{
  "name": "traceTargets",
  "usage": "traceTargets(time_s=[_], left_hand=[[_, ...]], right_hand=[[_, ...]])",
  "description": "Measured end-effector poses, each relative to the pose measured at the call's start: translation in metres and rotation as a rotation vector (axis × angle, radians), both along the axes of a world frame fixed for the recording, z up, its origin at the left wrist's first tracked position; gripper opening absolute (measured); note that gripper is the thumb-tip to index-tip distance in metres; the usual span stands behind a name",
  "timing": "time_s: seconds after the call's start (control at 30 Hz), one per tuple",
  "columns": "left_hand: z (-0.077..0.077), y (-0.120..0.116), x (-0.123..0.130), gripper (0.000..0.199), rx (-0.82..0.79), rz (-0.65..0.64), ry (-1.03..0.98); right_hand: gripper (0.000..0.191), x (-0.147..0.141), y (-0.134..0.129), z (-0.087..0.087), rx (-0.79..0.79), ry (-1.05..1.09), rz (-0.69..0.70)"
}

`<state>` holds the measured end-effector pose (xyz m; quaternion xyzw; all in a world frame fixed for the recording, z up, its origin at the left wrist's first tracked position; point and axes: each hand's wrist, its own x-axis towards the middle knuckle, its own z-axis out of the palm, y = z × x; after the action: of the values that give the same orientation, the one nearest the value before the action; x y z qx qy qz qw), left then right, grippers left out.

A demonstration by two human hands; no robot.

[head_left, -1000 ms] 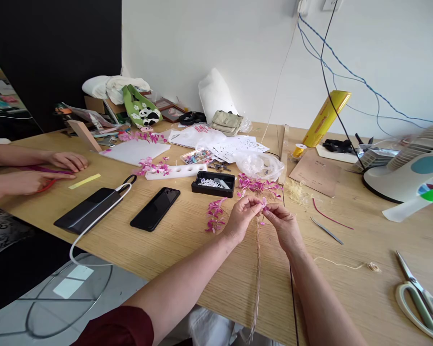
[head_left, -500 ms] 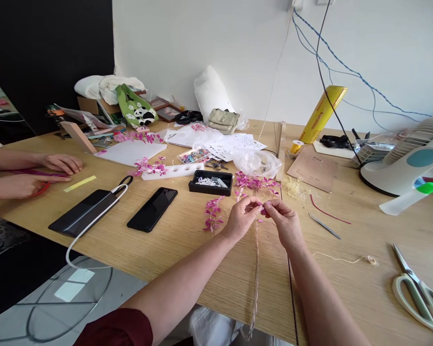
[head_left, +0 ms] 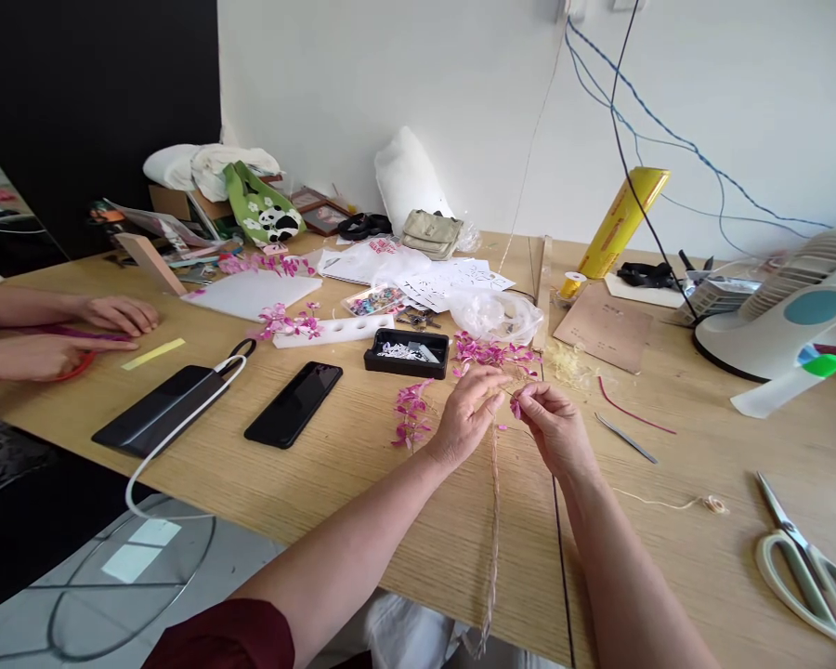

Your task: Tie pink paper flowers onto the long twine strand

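My right hand (head_left: 555,423) pinches a small pink flower (head_left: 516,407) between thumb and fingertips. Just to its left, my left hand (head_left: 468,413) has its fingers stretched out and the thumb apart, with no object visible in it. A thin stem runs between the hands near the fingertips. Below them a pale twisted cord (head_left: 494,520) hangs down across the table toward my lap. Pink flower sprigs (head_left: 491,353) lie just beyond my hands, and another flower sprig (head_left: 411,413) lies left of my left hand.
A black tray (head_left: 407,354) with small white pieces stands beyond my hands, a phone (head_left: 293,404) to its left. Tweezers (head_left: 625,437), scissors (head_left: 804,562) and a fan (head_left: 780,307) are on the right. At far left are another person's hands (head_left: 115,318).
My left hand's fingers have opened and come off the pink flower. My right hand keeps the flower and has shifted slightly right.
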<state>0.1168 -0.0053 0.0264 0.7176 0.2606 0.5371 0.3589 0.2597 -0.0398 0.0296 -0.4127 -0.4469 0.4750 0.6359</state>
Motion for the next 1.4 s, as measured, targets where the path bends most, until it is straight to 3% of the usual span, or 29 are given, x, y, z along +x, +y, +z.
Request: traceTargets(time_s=[0.13, 0.3, 0.5, 0.6, 0.67, 0.77, 1.0, 1.4], left_hand=[[-0.001, 0.002, 0.001, 0.015, 0.119, 0.038, 0.155], [-0.005, 0.001, 0.006, 0.01, 0.043, 0.08, 0.157], [-0.004, 0.001, 0.006, 0.01, -0.029, 0.149, 0.107], [-0.004, 0.001, 0.006, 0.01, -0.024, 0.161, 0.108], [-0.004, 0.001, 0.006, 0.011, -0.019, 0.151, 0.115], [-0.003, -0.001, 0.005, 0.013, -0.033, 0.131, 0.121], [-0.006, 0.002, 0.006, 0.016, -0.13, 0.074, 0.075], [-0.007, 0.005, 0.005, 0.008, -0.06, 0.126, 0.119]], right_hand=[[0.01, 0.006, -0.001, 0.0, -0.03, 0.06, 0.092], [0.014, 0.008, 0.002, -0.006, -0.111, 0.065, 0.112], [0.024, 0.001, 0.001, -0.004, 0.024, -0.29, -0.215], [0.028, -0.002, 0.001, -0.005, 0.121, -0.484, -0.275], [0.02, -0.002, 0.002, -0.008, 0.147, -0.551, -0.285], [0.013, -0.001, 0.003, -0.011, 0.108, -0.512, -0.281], [0.019, 0.001, 0.004, -0.006, -0.009, -0.261, -0.17], [0.023, -0.007, 0.002, -0.003, -0.052, -0.329, -0.12]])
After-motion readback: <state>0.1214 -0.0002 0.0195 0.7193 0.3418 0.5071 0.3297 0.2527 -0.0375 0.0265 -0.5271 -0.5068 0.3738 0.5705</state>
